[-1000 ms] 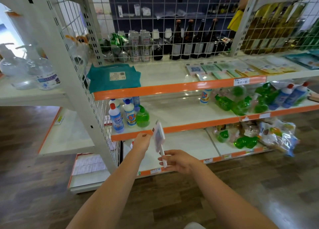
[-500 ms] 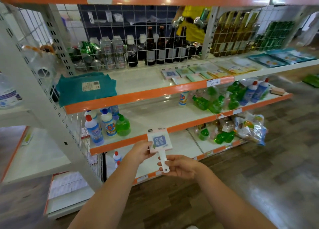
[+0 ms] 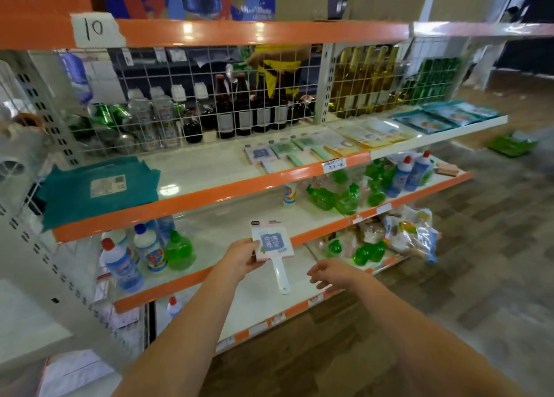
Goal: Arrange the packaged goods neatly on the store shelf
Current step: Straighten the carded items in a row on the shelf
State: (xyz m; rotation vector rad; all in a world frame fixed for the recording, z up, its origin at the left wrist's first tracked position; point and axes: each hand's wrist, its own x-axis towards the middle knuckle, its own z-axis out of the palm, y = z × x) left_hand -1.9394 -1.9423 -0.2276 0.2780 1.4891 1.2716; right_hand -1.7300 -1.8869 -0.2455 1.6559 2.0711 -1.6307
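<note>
Left hand (image 3: 244,257): grips the carded item by its left edge, thumb on the front.
Carded item (image 3: 271,244): pale card with a blue label and a white handle hanging below; held upright in the air in front of the lower shelf's orange edge (image 3: 192,276).
Right hand (image 3: 331,274): holds nothing, fingers loosely spread, just right of the handle and clear of it.
Upper shelf (image 3: 207,169): teal folded pack (image 3: 99,187) on the left, flat packets (image 3: 287,154) on the right.
Lower shelf, left: blue bottles (image 3: 123,265) beside a green bottle (image 3: 180,251).
</note>
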